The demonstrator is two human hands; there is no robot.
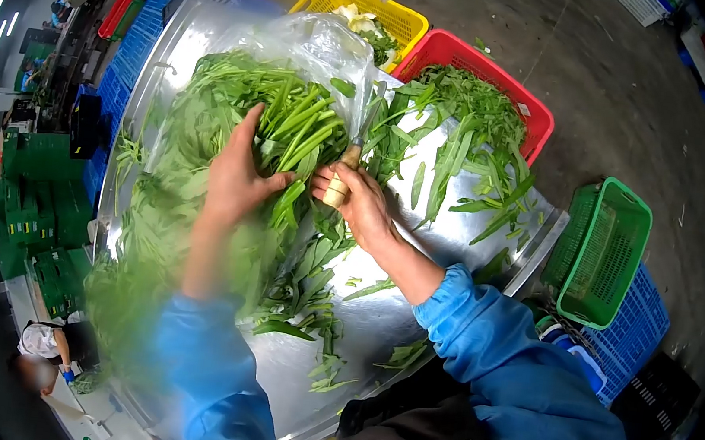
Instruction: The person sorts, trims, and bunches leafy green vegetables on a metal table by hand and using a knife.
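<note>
Reaching in loose blue sleeves point(527, 370) over a shiny silver metal table point(363, 352). Holding in the right hand point(364, 210) a knife with a pale wooden handle point(337, 190), with thumb and fingers closed round the handle and the narrow metal blade directed away toward the far side. Touching with the left hand point(240, 172) a large heap of leafy green stalks point(172, 199) on the table, thumb spread wide from the fingers; cannot tell whether with any stalk caught in the palm. Right of the heap, loose long narrow green leaves point(455, 158), reaching into a red plastic crate point(538, 119) at the table's far edge. Against the heap's far side, a crumpled clear plastic bag point(329, 48). Beyond, beside the red crate, a yellow plastic crate point(393, 16). Off to the right, an upright green plastic basket point(606, 249) near a blue slatted pallet point(641, 318). Far left, stacked dark green crates point(45, 168).
</note>
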